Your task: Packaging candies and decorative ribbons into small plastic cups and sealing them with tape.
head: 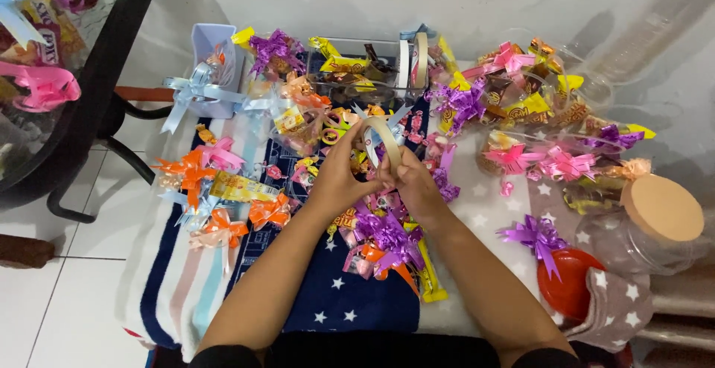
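- Both forearms reach forward from the lower edge of the view and meet over the middle of the blanket-covered surface, wrists angled inward.
- The left hand (339, 178) curls its fingers around the near left side of a cream-coloured roll of paper tape (381, 141), closed on it, thumb toward the centre.
- The right hand (417, 185) presses against the roll's lower right edge, fingers bent tight and pinching at the tape; the two hands touch each other beneath the roll.
- The roll stands upright on edge between the fingertips, its hole facing the camera.
- The fingertips of both hands are bunched together, so I cannot tell whether a loose tape end is being pulled.
- What lies directly under the hands is hidden; the shoulders are cut off at the bottom edge.
- Just below the grip lies a glossy purple ribbon bow (387, 235) on a wrapped sweet packet, with a long yellow wrapper beside it.
- Left of the grip sit orange and pink ribbon bows (195, 165) on clear sweet bags.
- Beyond the grip stands a clear plastic box (357, 70) with two more tape rolls leaning at its right end.
- Far right of the grip lies a clear jar with a round cork-coloured lid (661, 207), and near it a red round lid (570, 282).
- Everything rests on a navy star-print blanket (335, 308).
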